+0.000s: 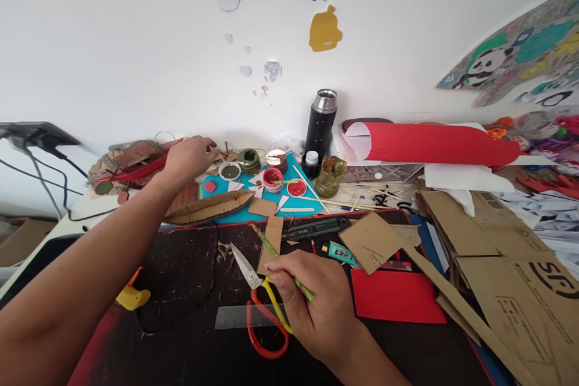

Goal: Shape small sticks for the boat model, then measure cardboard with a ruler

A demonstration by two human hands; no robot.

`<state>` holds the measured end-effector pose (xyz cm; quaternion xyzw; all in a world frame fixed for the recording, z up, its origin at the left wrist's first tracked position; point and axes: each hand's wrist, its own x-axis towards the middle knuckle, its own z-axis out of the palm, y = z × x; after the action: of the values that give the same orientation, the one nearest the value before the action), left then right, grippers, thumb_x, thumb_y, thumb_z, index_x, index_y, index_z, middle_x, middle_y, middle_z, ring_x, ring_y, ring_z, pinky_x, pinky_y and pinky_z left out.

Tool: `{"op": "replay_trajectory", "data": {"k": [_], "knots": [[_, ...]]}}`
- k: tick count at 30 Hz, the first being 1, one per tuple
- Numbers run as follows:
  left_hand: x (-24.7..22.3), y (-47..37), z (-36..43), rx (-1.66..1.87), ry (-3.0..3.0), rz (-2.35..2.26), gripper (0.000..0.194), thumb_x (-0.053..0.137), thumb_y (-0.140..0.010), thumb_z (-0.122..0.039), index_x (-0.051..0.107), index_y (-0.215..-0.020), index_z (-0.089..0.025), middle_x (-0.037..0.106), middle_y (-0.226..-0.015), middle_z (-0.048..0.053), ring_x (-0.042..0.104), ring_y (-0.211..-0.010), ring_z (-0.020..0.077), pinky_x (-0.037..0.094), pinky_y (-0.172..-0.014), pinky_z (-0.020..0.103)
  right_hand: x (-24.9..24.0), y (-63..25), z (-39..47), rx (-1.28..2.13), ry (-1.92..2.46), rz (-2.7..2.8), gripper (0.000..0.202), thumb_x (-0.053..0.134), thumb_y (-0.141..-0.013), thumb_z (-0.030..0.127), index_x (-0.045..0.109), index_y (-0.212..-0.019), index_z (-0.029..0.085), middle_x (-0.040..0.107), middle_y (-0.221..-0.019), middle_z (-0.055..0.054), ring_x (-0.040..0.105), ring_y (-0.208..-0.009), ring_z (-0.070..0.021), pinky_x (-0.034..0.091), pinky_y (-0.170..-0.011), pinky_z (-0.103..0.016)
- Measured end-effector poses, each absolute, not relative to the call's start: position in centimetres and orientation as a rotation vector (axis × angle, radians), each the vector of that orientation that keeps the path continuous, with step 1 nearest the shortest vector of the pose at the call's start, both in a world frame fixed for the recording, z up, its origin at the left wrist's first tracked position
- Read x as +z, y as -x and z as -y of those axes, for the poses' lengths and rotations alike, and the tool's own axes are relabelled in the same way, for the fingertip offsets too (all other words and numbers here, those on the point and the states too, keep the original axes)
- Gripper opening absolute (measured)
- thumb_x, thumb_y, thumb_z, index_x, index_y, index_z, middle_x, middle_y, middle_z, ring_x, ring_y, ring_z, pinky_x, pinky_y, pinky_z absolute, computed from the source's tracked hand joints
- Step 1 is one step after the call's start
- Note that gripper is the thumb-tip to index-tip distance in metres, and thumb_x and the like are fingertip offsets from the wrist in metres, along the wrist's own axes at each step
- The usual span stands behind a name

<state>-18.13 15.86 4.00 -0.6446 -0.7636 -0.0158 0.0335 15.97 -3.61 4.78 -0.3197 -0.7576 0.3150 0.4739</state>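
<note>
My left hand (190, 155) reaches to the back left, beside a small red and brown model boat (140, 163). Its fingers are loosely bent and apart, with nothing visible in them, above some brown scraps. In my right hand (319, 298) is a thin green paintbrush (270, 243), its brownish tip pointing up and left. Beneath that hand lie open scissors (253, 280) with red and yellow handles, across a clear ruler (230, 317). A boat-shaped cardboard piece (210, 207) rests on the blue sheet (244, 215), near paint pots of green (230, 171) and red (272, 178).
A black thermos (322, 120) and a murky jar (331, 176) stand by the wall. A utility knife (315, 228), cardboard pieces (373, 241) and a red sheet (395, 297) lie on the dark mat (181, 338). Cardboard (511, 289) is piled at right.
</note>
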Motion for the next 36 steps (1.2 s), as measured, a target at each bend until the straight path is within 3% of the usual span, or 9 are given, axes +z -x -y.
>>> {"op": "replay_trajectory", "data": {"k": [8, 13, 18, 21, 23, 25, 28, 32, 36], "knots": [[7.9, 16.2, -7.7, -0.420, 1.807, 2.427, 0.030, 0.057, -0.095, -0.055, 0.059, -0.091, -0.024, 0.076, -0.091, 0.007, 0.068, -0.085, 0.0278, 0.041, -0.069, 0.034, 4.7, -15.8, 3.6, 0.743, 0.794, 1.825, 0.024, 0.053, -0.112, 0.029, 0.074, -0.103, 0.023, 0.081, -0.084, -0.004, 0.077, -0.071, -0.0161, 0.056, -0.064, -0.025], [7.8, 15.4, -2.4, -0.726, 1.766, 2.433, 0.034, 0.052, -0.091, -0.057, 0.047, -0.075, -0.028, 0.057, -0.062, -0.001, 0.051, -0.060, 0.0215, 0.034, -0.061, 0.034, 4.3, -15.7, 3.7, 0.736, 0.791, 1.806, 0.023, 0.055, -0.111, 0.029, 0.075, -0.102, 0.022, 0.082, -0.084, -0.004, 0.078, -0.071, -0.0162, 0.058, -0.065, -0.024], [5.7, 13.6, 2.3, -0.992, 1.876, 2.521, 0.047, 0.051, -0.089, -0.063, 0.041, -0.061, -0.027, 0.042, -0.054, -0.002, 0.046, -0.055, 0.0203, 0.035, -0.058, 0.035, 3.7, -15.7, 3.7, 0.786, 0.821, 1.763, 0.024, 0.056, -0.110, 0.029, 0.077, -0.103, 0.022, 0.080, -0.079, -0.004, 0.078, -0.067, -0.0169, 0.061, -0.064, -0.024], [3.8, 12.6, 3.9, -1.482, 1.891, 2.715, 0.055, 0.054, -0.091, -0.068, 0.043, -0.056, -0.027, 0.046, -0.052, 0.000, 0.047, -0.053, 0.0202, 0.040, -0.055, 0.036, 3.4, -15.5, 3.7, 0.893, 0.848, 1.686, 0.028, 0.055, -0.111, 0.033, 0.078, -0.101, 0.021, 0.079, -0.078, -0.005, 0.076, -0.062, -0.0163, 0.060, -0.058, -0.023], [3.0, 12.1, 4.2, -2.069, 1.841, 2.782, 0.046, 0.060, -0.090, -0.066, 0.060, -0.065, -0.027, 0.065, -0.065, 0.004, 0.061, -0.061, 0.0228, 0.052, -0.062, 0.039, 3.2, -15.2, 3.7, 0.983, 0.856, 1.616, 0.032, 0.055, -0.111, 0.037, 0.078, -0.099, 0.020, 0.077, -0.076, -0.005, 0.074, -0.060, -0.0158, 0.059, -0.055, -0.023], [2.6, 11.6, 4.3, -2.660, 1.764, 2.659, 0.029, 0.071, -0.087, -0.055, 0.077, -0.096, -0.028, 0.082, -0.104, 0.009, 0.076, -0.095, 0.0291, 0.061, -0.089, 0.045, 3.1, -15.0, 3.6, 1.065, 0.850, 1.531, 0.036, 0.056, -0.111, 0.043, 0.078, -0.096, 0.019, 0.076, -0.073, -0.005, 0.073, -0.057, -0.0154, 0.057, -0.051, -0.022], [2.6, 11.1, 4.3, -3.253, 1.695, 2.335, 0.044, 0.076, -0.087, -0.040, 0.075, -0.129, -0.025, 0.070, -0.149, 0.012, 0.061, -0.144, 0.0341, 0.046, -0.123, 0.052, 2.9, -14.6, 3.4, 1.170, 0.874, 1.376, 0.044, 0.059, -0.108, 0.055, 0.077, -0.091, 0.018, 0.074, -0.068, -0.005, 0.071, -0.052, -0.0153, 0.053, -0.046, -0.021], [2.1, 10.8, 4.5, -3.613, 1.566, 2.111, 0.048, 0.079, -0.089, -0.032, 0.074, -0.134, -0.018, 0.063, -0.157, 0.015, 0.054, -0.151, 0.0354, 0.040, -0.128, 0.053, 2.9, -14.4, 3.1, 1.263, 0.941, 1.179, 0.053, 0.069, -0.097, 0.069, 0.075, -0.087, 0.017, 0.073, -0.064, -0.005, 0.067, -0.047, -0.0148, 0.051, -0.043, -0.022], [1.0, 10.8, 4.5, -3.655, 1.438, 2.127, 0.048, 0.092, -0.080, -0.038, 0.080, -0.121, -0.017, 0.077, -0.135, 0.016, 0.070, -0.131, 0.0340, 0.054, -0.114, 0.047, 2.8, -14.2, 3.3, 1.279, 0.985, 1.107, 0.056, 0.074, -0.090, 0.073, 0.074, -0.085, 0.018, 0.072, -0.063, -0.005, 0.066, -0.046, -0.0149, 0.049, -0.042, -0.022]]}}
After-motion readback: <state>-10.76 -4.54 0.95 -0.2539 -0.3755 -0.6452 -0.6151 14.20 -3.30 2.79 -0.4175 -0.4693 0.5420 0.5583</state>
